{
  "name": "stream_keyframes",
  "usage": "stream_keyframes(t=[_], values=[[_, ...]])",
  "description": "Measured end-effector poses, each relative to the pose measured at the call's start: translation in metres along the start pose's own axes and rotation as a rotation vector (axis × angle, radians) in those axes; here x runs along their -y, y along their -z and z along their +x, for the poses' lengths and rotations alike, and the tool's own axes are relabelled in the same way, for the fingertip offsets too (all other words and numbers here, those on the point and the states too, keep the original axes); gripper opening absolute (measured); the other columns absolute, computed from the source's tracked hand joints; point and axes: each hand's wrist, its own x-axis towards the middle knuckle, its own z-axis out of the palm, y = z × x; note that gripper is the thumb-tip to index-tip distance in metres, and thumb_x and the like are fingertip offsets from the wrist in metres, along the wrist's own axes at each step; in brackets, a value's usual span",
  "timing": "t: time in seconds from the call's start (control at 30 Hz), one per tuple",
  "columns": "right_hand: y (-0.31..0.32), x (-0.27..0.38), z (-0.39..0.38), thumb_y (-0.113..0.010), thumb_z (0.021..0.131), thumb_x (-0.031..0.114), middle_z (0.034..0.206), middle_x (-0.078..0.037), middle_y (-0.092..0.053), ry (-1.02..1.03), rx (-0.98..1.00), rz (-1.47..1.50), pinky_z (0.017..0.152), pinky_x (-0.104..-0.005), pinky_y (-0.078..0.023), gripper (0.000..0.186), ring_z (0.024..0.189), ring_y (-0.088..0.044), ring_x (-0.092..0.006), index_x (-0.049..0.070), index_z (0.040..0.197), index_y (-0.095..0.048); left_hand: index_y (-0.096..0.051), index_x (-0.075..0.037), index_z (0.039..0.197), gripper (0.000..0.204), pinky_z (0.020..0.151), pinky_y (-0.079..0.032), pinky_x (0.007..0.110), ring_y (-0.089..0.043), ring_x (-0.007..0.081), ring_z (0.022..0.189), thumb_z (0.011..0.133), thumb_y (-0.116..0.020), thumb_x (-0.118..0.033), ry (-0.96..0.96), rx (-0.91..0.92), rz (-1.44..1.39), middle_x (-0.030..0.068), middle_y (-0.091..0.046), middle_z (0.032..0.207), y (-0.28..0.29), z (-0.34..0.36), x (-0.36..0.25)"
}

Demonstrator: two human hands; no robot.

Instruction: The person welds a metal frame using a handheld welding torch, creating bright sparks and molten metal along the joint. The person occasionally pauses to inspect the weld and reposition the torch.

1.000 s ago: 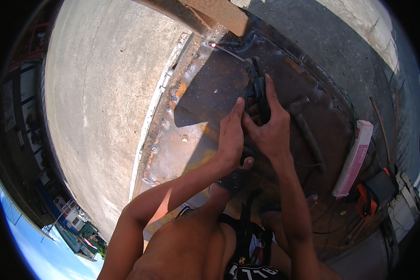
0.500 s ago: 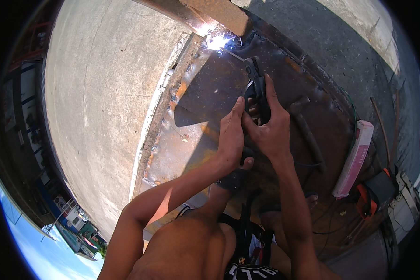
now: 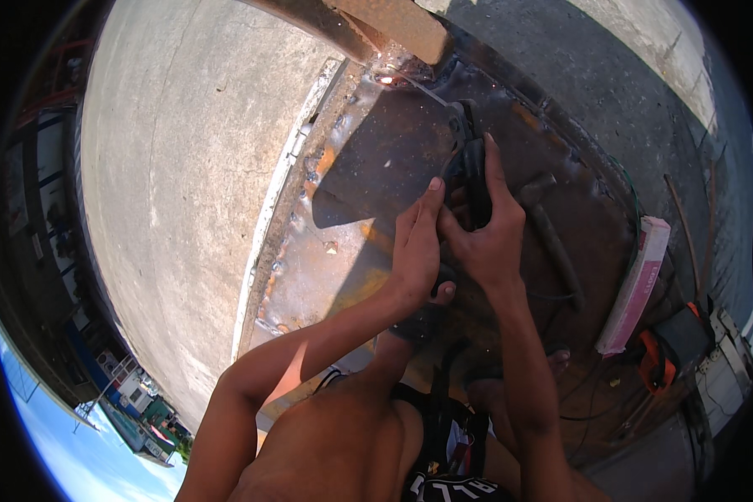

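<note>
Both hands grip a black welding electrode holder (image 3: 470,171) over a rusty steel plate (image 3: 376,167). My right hand (image 3: 487,234) wraps the handle, and my left hand (image 3: 418,247) steadies it from the left side. A thin rod (image 3: 422,90) runs from the holder up to the seam where the plate meets a rusty steel beam (image 3: 368,21). A small glow and sparks show at the rod's tip (image 3: 386,80).
A hammer (image 3: 552,230) lies on the plate right of my hands. A pink and white box (image 3: 636,284) rests at the plate's right edge, with an orange tool (image 3: 657,360) and cables beyond it. Concrete surface (image 3: 184,167) spreads to the left.
The bright arc seen half a second ago has faded to a small glow. My hands and the holder stay in nearly the same place.
</note>
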Motion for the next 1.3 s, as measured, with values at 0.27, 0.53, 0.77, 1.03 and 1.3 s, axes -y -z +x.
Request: stream_keyframes(t=[0.27,0.53,0.77,1.03,1.3], values=[[0.000,0.008,0.000,-0.085,0.085,0.009,0.109,-0.017,-0.079,-0.089,0.036,0.003,0.088,-0.0352,-0.060,0.094,0.096,-0.076,-0.0182,-0.001,0.165,-0.038,-0.066,0.003,0.139,0.061,0.100,-0.047,0.028,-0.061,0.0140,0.107,0.116,-0.046,-0.050,0.014,0.010,-0.003,0.0080,-0.071,0.118,0.006,0.004,0.006],[-0.001,-0.002,-0.001,-0.088,0.083,0.015,0.097,-0.013,-0.076,-0.023,0.011,-0.046,0.073,-0.0364,-0.062,0.096,0.082,-0.078,-0.0220,-0.005,0.164,-0.039,-0.066,0.003,0.138,0.060,0.102,-0.046,0.031,-0.059,0.0153,0.108,0.116,-0.047,-0.049,0.004,-0.014,-0.019,0.0082,-0.069,0.118,-0.001,0.002,0.003],[0.001,0.003,-0.002,-0.088,0.084,0.016,0.097,-0.013,-0.077,-0.061,0.015,-0.057,0.075,-0.0370,-0.062,0.096,0.084,-0.078,-0.0224,-0.005,0.163,-0.039,-0.067,0.004,0.135,0.060,0.106,-0.044,0.031,-0.059,0.0158,0.112,0.116,-0.047,-0.050,0.040,0.000,-0.012,0.0087,-0.069,0.121,0.006,0.008,0.012],[0.002,-0.001,-0.002,-0.089,0.084,0.018,0.098,-0.014,-0.077,-0.070,0.023,-0.058,0.075,-0.0364,-0.062,0.095,0.084,-0.078,-0.0222,-0.010,0.160,-0.039,-0.066,0.004,0.138,0.064,0.108,-0.043,0.032,-0.058,0.0165,0.115,0.115,-0.048,-0.053,0.048,0.005,-0.010,0.0095,-0.069,0.125,0.007,0.009,0.014],[0.003,0.002,-0.002,-0.089,0.084,0.018,0.097,-0.015,-0.077,-0.112,0.029,-0.038,0.075,-0.0361,-0.062,0.095,0.083,-0.078,-0.0225,-0.011,0.159,-0.040,-0.064,0.005,0.143,0.067,0.112,-0.040,0.033,-0.058,0.0180,0.120,0.114,-0.049,-0.054,0.038,0.010,0.001,0.0110,-0.068,0.130,0.007,0.009,0.015]])
